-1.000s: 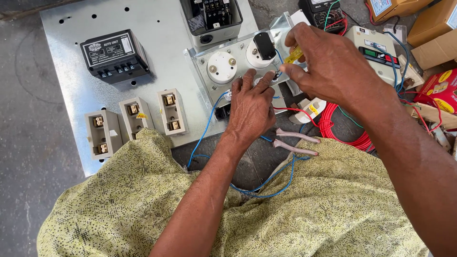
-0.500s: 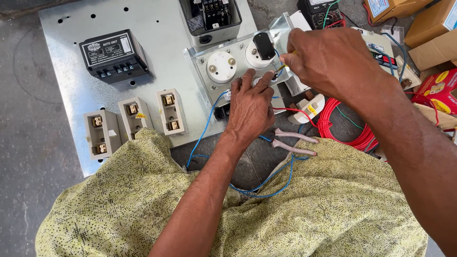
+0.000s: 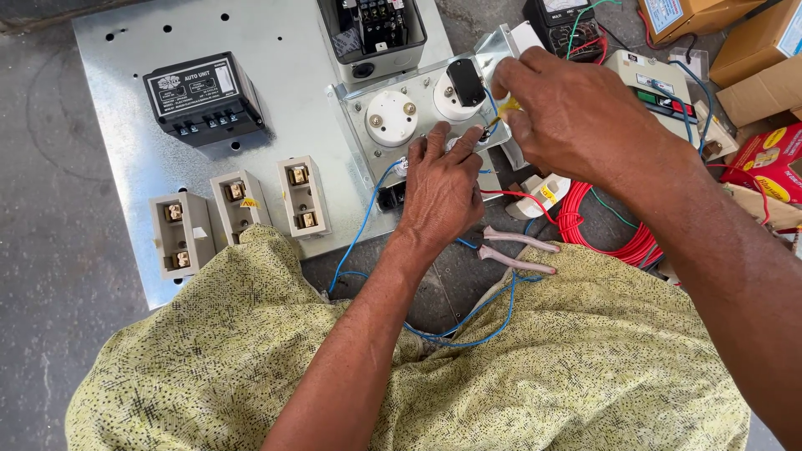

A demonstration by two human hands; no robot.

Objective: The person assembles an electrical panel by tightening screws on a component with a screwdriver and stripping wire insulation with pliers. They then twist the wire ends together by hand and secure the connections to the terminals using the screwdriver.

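My left hand [image 3: 440, 188] rests on a small grey metal switch plate [image 3: 361, 138] with two white round fittings [image 3: 391, 118] and a black switch [image 3: 464, 81], its fingertips pinching a blue wire [image 3: 361, 235] at a terminal. My right hand [image 3: 576, 117] hovers just right of it, gripping a yellow-handled tool [image 3: 506, 108], mostly hidden, whose tip points at the same terminal. The blue wire loops down over my yellow-green patterned cloth [image 3: 535, 367].
A large metal panel [image 3: 125, 92] carries a black control unit [image 3: 205, 98], three beige fuse holders [image 3: 238, 207] and an open black box [image 3: 372, 29]. Pink-handled pliers [image 3: 518, 250], a red wire coil [image 3: 614, 238], a meter [image 3: 568, 21] and cardboard boxes [image 3: 764, 79] lie right.
My right hand has shifted slightly left and down toward the terminal beside the black switch. My left hand stays on the plate, holding the wire.
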